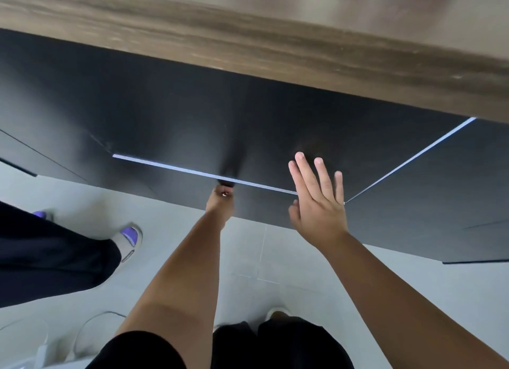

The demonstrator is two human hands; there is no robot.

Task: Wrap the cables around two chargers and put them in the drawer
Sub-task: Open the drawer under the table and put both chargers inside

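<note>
At far left, a second person's dark trouser leg and purple-and-white shoe stand on the pale tiled floor. Lower left corner: a white charger with a looping white cable lies on the floor, partly cut off by the frame edge; the cable looks loose, not wrapped. Only one charger can be made out.

Centre: left hand reaches down to the lower edge of the black drawer front, fingertips hidden behind that edge; they appear hooked on it, but the grip is not plain to see. A thin bright line runs along the drawer's lower edge and up its right side. Drawer interior not visible.

Right of centre: right hand is released, fingers straight and spread, laid against the drawer front or just off it; contact uncertain.

Above, the wood-grain desk top is motion-blurred. More black cabinet panels at right. Wearer's black shorts and a shoe tip show at the bottom.
</note>
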